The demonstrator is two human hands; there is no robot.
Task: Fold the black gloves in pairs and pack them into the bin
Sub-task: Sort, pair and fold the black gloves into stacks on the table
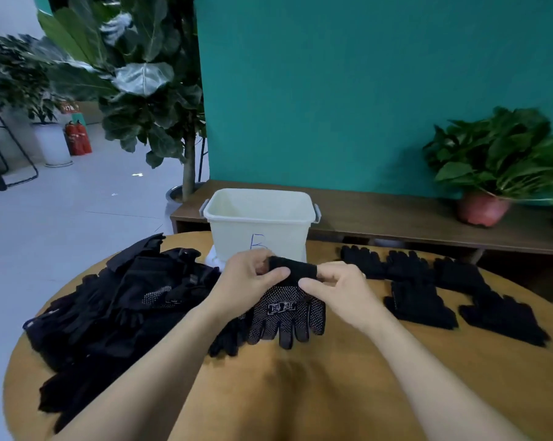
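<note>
- head view, container: white bin [278,237], grey handles at both ends, standing at the far edge of the round wooden table [300,393]; only pale inner walls show, the floor is hidden.
- writing on bin: one blue handwritten mark on the front wall, like a "b", its lower part covered by the hands.
- glove [287,310]: black, white grip dots, held in front of the bin, fingers pointing toward the person and resting on the table; white boxed logo on the palm, characters not readable.
- left hand [249,281]: thumb and fingers curled, pinching the left end of the glove's cuff.
- right hand [335,288]: fingers curled, pinching the right end of the cuff.
- loose pile of black gloves [116,313]: on the table's left side.
- flat-laid black gloves [428,294]: on the table's right side.
- pink-potted plant [483,208]: on the wooden bench [396,214] behind.
</note>
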